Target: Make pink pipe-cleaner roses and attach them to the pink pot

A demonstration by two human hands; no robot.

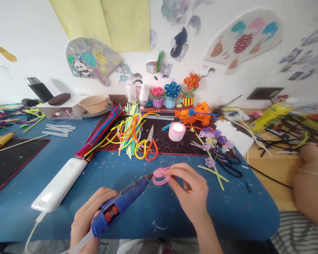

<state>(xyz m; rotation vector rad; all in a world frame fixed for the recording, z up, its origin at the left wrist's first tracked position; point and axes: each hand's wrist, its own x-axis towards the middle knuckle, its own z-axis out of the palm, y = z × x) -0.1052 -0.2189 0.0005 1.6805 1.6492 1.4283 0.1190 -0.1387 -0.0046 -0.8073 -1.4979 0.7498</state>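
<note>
My left hand (88, 213) is wrapped round a blue hot glue gun (124, 201), its nozzle pointing up and to the right. A clear glue stick (81, 243) sticks out of the gun's back end. Between thumb and fingers, my right hand (189, 187) pinches a coiled pink pipe cleaner (160, 181). The nozzle tip is at the coil's left edge; whether they touch I cannot tell. Beyond the hands stand a small pink ribbed pot (177, 132) with a white inside and scissors (149, 144) with yellow and red handles.
Bundles of coloured pipe cleaners (128, 130) lie at the back centre. A white power bank (59, 185) with a cable is at left. Purple pipe-cleaner flowers (214, 139) and black scissors (229, 164) lie at right. Another person's arm (311, 187) rests at the far right.
</note>
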